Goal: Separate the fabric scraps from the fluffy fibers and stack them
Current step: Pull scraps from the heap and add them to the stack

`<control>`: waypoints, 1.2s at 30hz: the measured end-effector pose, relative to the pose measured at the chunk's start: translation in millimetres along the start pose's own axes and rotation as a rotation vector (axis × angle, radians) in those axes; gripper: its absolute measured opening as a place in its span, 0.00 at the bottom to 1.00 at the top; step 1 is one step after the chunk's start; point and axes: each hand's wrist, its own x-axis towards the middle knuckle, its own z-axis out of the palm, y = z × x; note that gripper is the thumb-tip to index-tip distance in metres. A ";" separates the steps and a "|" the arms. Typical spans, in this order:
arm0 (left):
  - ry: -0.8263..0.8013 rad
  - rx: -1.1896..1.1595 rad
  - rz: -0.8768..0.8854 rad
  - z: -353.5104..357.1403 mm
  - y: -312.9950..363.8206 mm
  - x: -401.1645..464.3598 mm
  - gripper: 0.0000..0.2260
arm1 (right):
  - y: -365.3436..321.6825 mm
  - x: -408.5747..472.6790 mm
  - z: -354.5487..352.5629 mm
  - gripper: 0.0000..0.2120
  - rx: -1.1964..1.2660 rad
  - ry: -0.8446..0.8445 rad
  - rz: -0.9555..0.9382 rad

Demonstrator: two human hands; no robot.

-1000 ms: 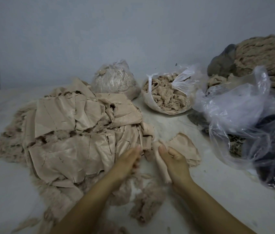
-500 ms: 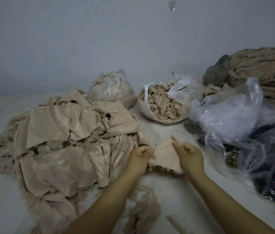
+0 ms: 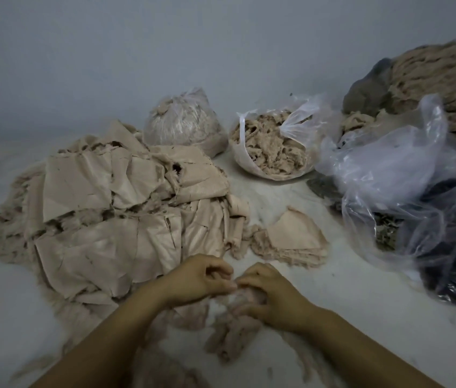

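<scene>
Nearest, at 6 o'clock: my left hand (image 3: 197, 281) and right hand (image 3: 273, 296) meet over a fluffy clump (image 3: 238, 326) on the worktop (image 3: 347, 317); right hand's fingers curl down onto the fluff, left hand's fingertips pinch in at the same spot, what exactly they pinch I can't tell. Best approach I reckon: pin the fibers with the right, peel any scrap off slowly with the left so fluff doesn't trail along. Then lay it flat on the small scrap stack (image 3: 291, 236) at 1 o'clock, edges matched; big unsorted pile (image 3: 115, 208) sits at 10 o'clock, open fiber bag (image 3: 270, 147) at 12.
</scene>
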 end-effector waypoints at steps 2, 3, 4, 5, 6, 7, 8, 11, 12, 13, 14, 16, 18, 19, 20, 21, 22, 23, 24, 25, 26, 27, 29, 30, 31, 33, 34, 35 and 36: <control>-0.055 0.037 0.013 2.1 2.1 -7.4 0.16 | 1.3 0.6 -1.3 0.11 -0.023 -0.003 -0.036; -0.063 0.062 0.018 4.2 0.8 -11.7 0.19 | -0.2 0.1 -1.6 0.07 0.039 0.055 0.011; -0.052 0.089 0.034 7.3 0.5 -14.4 0.21 | -3.0 -0.5 -2.0 0.05 0.147 0.136 0.080; -0.030 0.093 0.060 10.9 0.6 -15.3 0.20 | -3.9 0.1 -2.8 0.06 0.262 0.224 0.145; 0.000 0.049 0.088 14.7 0.3 -16.4 0.16 | -5.3 0.8 -3.0 0.07 0.369 0.295 0.189; 0.041 -0.044 0.110 18.2 1.8 -17.9 0.11 | -6.3 1.8 -3.7 0.08 0.460 0.342 0.212; 0.079 -0.175 0.120 21.2 4.2 -19.3 0.06 | -7.6 1.8 -5.3 0.09 0.539 0.361 0.224; 0.160 -0.572 0.106 21.0 11.0 -22.6 0.03 | -7.5 -1.7 -9.1 0.10 0.742 0.331 0.255; 0.175 -0.678 0.095 19.4 13.4 -23.8 0.05 | -7.3 -3.2 -9.5 0.11 0.764 0.318 0.282; 0.192 -0.749 0.080 17.7 15.2 -24.9 0.07 | -6.6 -4.4 -9.3 0.11 0.777 0.308 0.303; 0.211 -0.791 0.068 16.8 16.3 -24.4 0.08 | -7.4 -5.7 -9.6 0.11 0.804 0.295 0.312; 0.265 -0.794 0.045 16.2 15.6 -23.1 0.10 | -11.0 -7.9 -11.0 0.09 0.898 0.241 0.287; 0.281 -0.750 0.038 18.4 14.6 -22.4 0.11 | -14.8 -8.5 -10.9 0.13 0.919 0.184 0.292; 0.273 -0.714 0.038 20.1 14.2 -21.7 0.10 | -14.8 -7.4 -9.0 0.16 0.906 0.164 0.301; 0.260 -0.671 0.031 22.1 14.7 -20.9 0.10 | -17.3 -6.1 -7.3 0.18 0.902 0.159 0.307; 0.252 -0.636 0.014 24.4 16.3 -19.7 0.10 | -18.3 -4.1 -4.3 0.17 0.900 0.165 0.297; 0.249 -0.627 -0.005 26.9 19.3 -18.8 0.10 | -22.7 -1.9 -2.9 0.13 0.901 0.190 0.299; 0.253 -0.670 -0.034 30.2 22.4 -17.8 0.12 | -25.4 0.4 -0.2 0.07 0.908 0.232 0.305; 0.259 -0.756 -0.076 33.4 24.1 -16.3 0.16 | -29.5 1.8 1.7 0.03 0.925 0.277 0.331; 0.256 -0.842 -0.120 35.4 24.8 -15.0 0.19 | -29.3 2.5 4.7 0.05 0.938 0.327 0.364; 0.237 -0.903 -0.159 36.6 25.1 -14.4 0.22 | -29.5 1.7 6.5 0.08 0.936 0.369 0.412; 0.198 -0.939 -0.178 37.8 24.3 -14.6 0.22 | -29.1 0.0 7.5 0.11 0.930 0.403 0.451; 0.143 -0.996 -0.181 40.9 22.8 -14.8 0.13 | -28.9 -2.9 8.1 0.18 0.963 0.421 0.498; 0.156 -1.006 -0.187 42.4 23.0 -15.1 0.07 | -30.2 -3.9 8.1 0.20 1.005 0.405 0.502; 0.188 -0.997 -0.197 43.7 23.5 -15.2 0.04 | -30.2 -4.1 9.7 0.20 1.028 0.391 0.480; 0.213 -0.974 -0.190 45.2 26.5 -15.6 0.03 | -33.1 -2.4 11.4 0.19 0.902 0.368 0.462; 0.214 -0.958 -0.188 45.9 28.5 -16.1 0.06 | -36.2 -0.8 11.8 0.18 0.811 0.370 0.473; 0.224 -0.941 -0.202 46.3 30.2 -16.6 0.07 | -34.3 1.6 14.6 0.14 0.748 0.406 0.466; 0.246 -0.920 -0.224 46.4 31.4 -17.7 0.07 | -36.7 3.9 14.6 0.09 0.728 0.465 0.465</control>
